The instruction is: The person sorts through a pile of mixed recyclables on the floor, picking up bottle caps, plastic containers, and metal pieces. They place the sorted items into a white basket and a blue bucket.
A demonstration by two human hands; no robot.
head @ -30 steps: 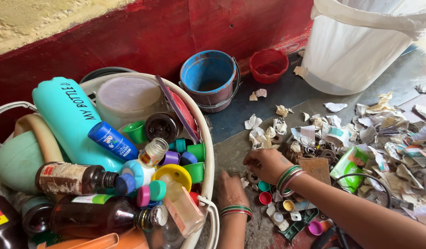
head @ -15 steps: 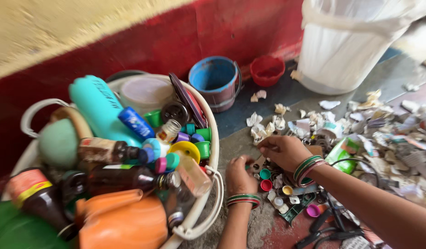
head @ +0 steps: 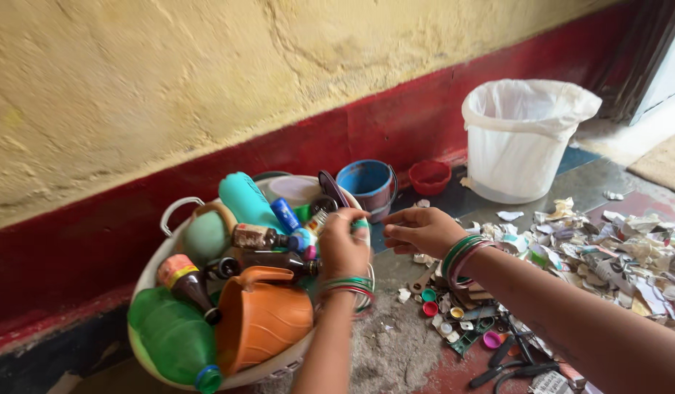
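Note:
My left hand [head: 343, 248] is raised over the right rim of a white basket [head: 144, 274] and pinches a small green bottle cap [head: 361, 224] at its fingertips. My right hand [head: 419, 230] hovers just to the right, fingers curled toward the left hand; whether it holds anything is hidden. Both wrists wear red and green bangles. The basket is packed with a teal bottle [head: 247, 201], brown glass bottles [head: 258, 237], an orange jug [head: 263, 315], a green plastic bottle [head: 175, 339] and loose caps. More coloured caps [head: 429, 302] lie on the floor under my right forearm.
A blue bucket [head: 366, 182] and a small red bowl [head: 429, 176] stand against the red-and-yellow wall. A white bin with a bag liner [head: 523, 142] stands farther right. Torn paper scraps [head: 615, 255] cover the floor on the right. Black tools [head: 509, 365] lie near the caps.
Both hands have lifted off the floor caps. The left hand now holds a green cap over the basket, and the view has pulled back and up, showing more wall.

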